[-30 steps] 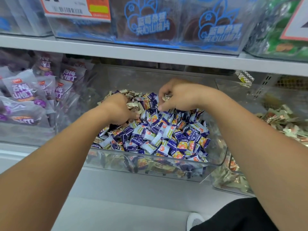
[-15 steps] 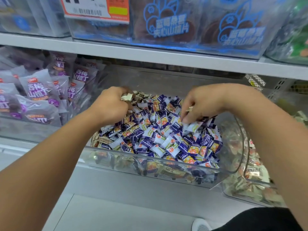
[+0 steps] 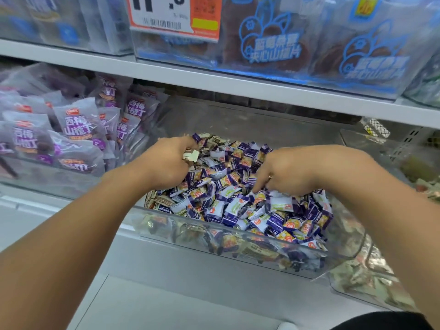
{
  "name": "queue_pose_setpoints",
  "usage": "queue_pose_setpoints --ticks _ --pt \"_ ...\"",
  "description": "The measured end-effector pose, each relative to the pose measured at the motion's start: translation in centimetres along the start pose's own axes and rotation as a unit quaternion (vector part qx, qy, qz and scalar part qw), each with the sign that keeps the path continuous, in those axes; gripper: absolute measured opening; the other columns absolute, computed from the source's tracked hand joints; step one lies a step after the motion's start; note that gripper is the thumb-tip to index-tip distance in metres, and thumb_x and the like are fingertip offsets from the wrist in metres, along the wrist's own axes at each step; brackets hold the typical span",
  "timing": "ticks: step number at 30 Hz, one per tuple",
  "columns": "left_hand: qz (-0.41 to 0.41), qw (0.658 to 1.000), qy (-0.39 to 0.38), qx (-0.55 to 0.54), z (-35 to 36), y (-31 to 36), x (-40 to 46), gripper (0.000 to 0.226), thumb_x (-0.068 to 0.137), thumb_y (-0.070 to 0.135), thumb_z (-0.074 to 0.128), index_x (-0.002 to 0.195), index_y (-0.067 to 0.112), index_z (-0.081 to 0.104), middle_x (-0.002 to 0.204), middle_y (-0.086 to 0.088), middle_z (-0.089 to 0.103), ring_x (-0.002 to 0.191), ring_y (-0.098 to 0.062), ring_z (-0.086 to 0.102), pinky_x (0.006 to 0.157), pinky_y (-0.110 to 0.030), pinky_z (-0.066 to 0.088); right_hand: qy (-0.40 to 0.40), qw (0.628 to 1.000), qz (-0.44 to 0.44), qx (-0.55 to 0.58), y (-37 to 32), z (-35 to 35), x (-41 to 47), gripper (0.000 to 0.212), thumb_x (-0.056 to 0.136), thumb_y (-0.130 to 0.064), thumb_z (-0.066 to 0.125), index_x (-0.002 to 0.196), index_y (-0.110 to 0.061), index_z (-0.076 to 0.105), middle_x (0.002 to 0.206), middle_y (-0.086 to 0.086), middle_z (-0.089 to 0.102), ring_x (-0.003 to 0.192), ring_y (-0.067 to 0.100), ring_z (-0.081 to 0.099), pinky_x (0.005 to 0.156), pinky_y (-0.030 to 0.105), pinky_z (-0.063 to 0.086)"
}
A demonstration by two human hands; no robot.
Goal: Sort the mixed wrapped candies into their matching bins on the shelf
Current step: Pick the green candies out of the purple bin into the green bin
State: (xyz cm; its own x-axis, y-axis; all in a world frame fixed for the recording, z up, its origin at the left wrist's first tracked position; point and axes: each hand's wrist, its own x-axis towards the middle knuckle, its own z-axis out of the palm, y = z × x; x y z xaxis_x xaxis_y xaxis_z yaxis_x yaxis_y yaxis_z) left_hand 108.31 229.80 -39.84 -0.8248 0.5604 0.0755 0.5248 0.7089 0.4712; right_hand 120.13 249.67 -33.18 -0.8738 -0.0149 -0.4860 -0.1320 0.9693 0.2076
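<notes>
A clear plastic bin (image 3: 228, 236) on the shelf holds a heap of small purple-and-white wrapped candies (image 3: 240, 206), with beige-wrapped candies mixed in at the back and left. My left hand (image 3: 164, 160) is over the bin's left side, fingers closed around a few beige-wrapped candies (image 3: 190, 155). Over the right side, my right hand (image 3: 290, 172) is curled with its fingertips pushed down into the purple candies; I cannot tell whether it holds anything.
The bin to the left holds purple snack bags (image 3: 78, 122). A clear bin of beige and green wrapped candies (image 3: 371, 277) stands at the right. An upper shelf edge (image 3: 238, 84) with blue-labelled packs and a price tag (image 3: 176, 17) overhangs.
My right hand has come forward from the back of the bin and its fingers have gone down into the purple pile. My left hand has lifted a little with beige candies in it.
</notes>
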Motion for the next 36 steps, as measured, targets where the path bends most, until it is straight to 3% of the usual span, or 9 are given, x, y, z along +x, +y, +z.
queue_pose_setpoints --ticks 6,10,13,18,22,25,28,32,36 --pt "0.005 1.0 -0.016 -0.016 -0.5 0.1 -0.6 0.035 0.096 0.015 0.058 0.129 0.027 0.054 0.12 -0.009 0.061 0.065 -0.009 0.052 0.05 -0.024 0.037 0.034 0.995 0.076 0.062 0.9 -0.3 -1.5 0.028 0.096 -0.019 0.053 0.113 -0.026 0.074 0.099 -0.007 0.069 0.087 0.016 0.062 0.079 0.022 0.047" --pt "-0.003 0.999 -0.01 -0.044 -0.4 0.5 -0.8 0.034 0.094 0.01 0.056 0.125 0.022 0.056 0.116 -0.009 0.065 0.075 -0.019 0.06 0.056 -0.028 0.044 0.187 0.975 -0.012 0.12 -1.7 -1.5 1.5 0.028 0.1 -0.029 0.053 0.119 -0.042 0.068 0.128 -0.011 0.065 0.111 0.017 0.06 0.094 0.029 0.046" --pt "-0.021 0.999 0.006 -0.045 -0.5 0.6 -0.9 0.037 0.09 0.005 0.054 0.124 0.019 0.057 0.114 -0.01 0.066 0.091 -0.024 0.063 0.065 -0.03 0.046 0.117 0.981 -0.1 0.12 -5.3 -0.4 4.3 0.036 0.104 -0.027 0.047 0.136 -0.043 0.055 0.114 -0.007 0.066 0.095 0.016 0.06 0.079 0.03 0.048" --pt "-0.022 0.999 -0.021 -0.038 -0.4 0.2 -1.2 0.034 0.094 0.012 0.058 0.128 0.019 0.055 0.121 -0.011 0.064 0.093 -0.025 0.064 0.076 -0.037 0.054 0.005 0.998 -0.052 0.033 -3.3 -0.6 2.7 0.044 0.104 -0.01 0.039 0.134 -0.033 0.061 0.144 -0.009 0.052 0.119 0.015 0.052 0.086 0.022 0.038" --pt "-0.012 0.999 -0.034 -0.04 -0.5 0.0 -1.1 0.028 0.096 0.016 0.059 0.123 0.022 0.055 0.113 -0.009 0.066 0.075 -0.021 0.063 0.063 -0.034 0.051 -0.055 0.998 -0.002 0.027 -0.2 0.0 0.2 0.041 0.102 -0.01 0.041 0.117 -0.031 0.072 0.114 -0.008 0.061 0.097 0.013 0.057 0.074 0.022 0.043" --pt "-0.013 0.998 -0.046 -0.039 -0.4 0.1 -1.0 0.031 0.096 0.014 0.057 0.125 0.023 0.055 0.112 -0.009 0.066 0.069 -0.021 0.061 0.055 -0.03 0.048 -0.049 0.996 0.03 0.068 2.0 0.4 -0.9 0.038 0.099 -0.009 0.047 0.108 -0.032 0.076 0.108 -0.009 0.067 0.088 0.015 0.06 0.067 0.008 0.044" --pt "-0.015 0.998 -0.048 -0.045 -0.4 0.3 -0.9 0.033 0.096 0.013 0.057 0.127 0.022 0.055 0.112 -0.009 0.067 0.066 -0.019 0.06 0.054 -0.028 0.044 -0.001 0.991 0.033 0.127 3.1 0.5 -1.6 0.03 0.098 -0.016 0.056 0.101 -0.037 0.078 0.114 -0.009 0.071 0.092 0.018 0.066 0.083 0.027 0.053" --pt "-0.028 0.999 -0.01 -0.043 -0.6 0.7 -0.7 0.033 0.093 0.01 0.057 0.125 0.02 0.057 0.106 -0.009 0.068 0.075 -0.021 0.064 0.059 -0.032 0.052 0.17 0.975 -0.044 0.136 0.0 -0.7 -0.6 0.029 0.1 -0.023 0.053 0.113 -0.041 0.072 0.115 -0.019 0.067 0.091 -0.001 0.059 0.086 0.02 0.04" --pt "-0.05 0.998 0.027 -0.016 -0.9 1.0 -0.9 0.035 0.089 0.005 0.056 0.122 0.018 0.059 0.108 -0.011 0.066 0.082 -0.026 0.062 0.059 -0.031 0.049 0.086 0.973 -0.167 0.135 -4.7 0.8 2.1 0.035 0.101 -0.019 0.051 0.123 -0.04 0.068 0.124 -0.013 0.065 0.108 0.01 0.06 0.096 0.03 0.048"
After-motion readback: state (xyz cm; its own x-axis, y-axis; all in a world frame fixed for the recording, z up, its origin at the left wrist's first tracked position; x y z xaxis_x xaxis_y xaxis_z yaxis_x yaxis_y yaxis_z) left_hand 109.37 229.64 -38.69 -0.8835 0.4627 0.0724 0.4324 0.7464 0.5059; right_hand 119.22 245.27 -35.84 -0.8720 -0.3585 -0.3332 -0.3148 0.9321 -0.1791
